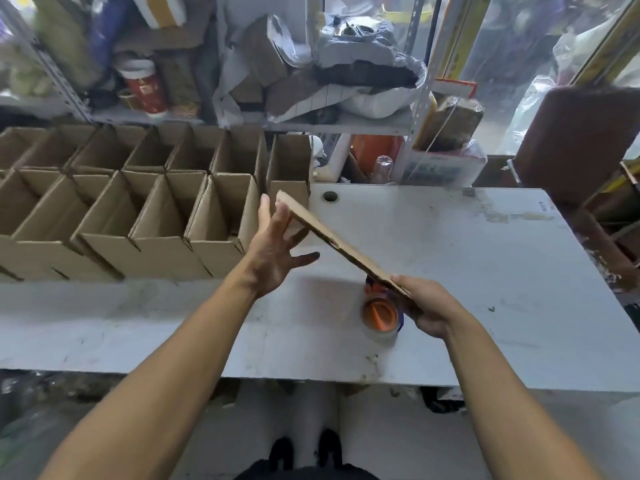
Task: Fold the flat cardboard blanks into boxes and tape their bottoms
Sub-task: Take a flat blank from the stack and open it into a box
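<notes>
A flat brown cardboard blank (332,240) hangs edge-on above the white table (450,258), slanting from upper left to lower right. My right hand (427,308) grips its near end, fingers curled round the edge. My left hand (277,245) is spread with straight fingers against the blank's far end, thumb pointing right. Under the blank stands a tape dispenser with an orange core and a clear roll (380,313), partly hidden by the cardboard and my right hand.
Several folded open boxes (156,216) stand in two rows over the left half of the table. A round cable hole (329,196) lies near the back edge. Cluttered shelves (242,81) rise behind. A dark brown chair back (581,133) stands at the right.
</notes>
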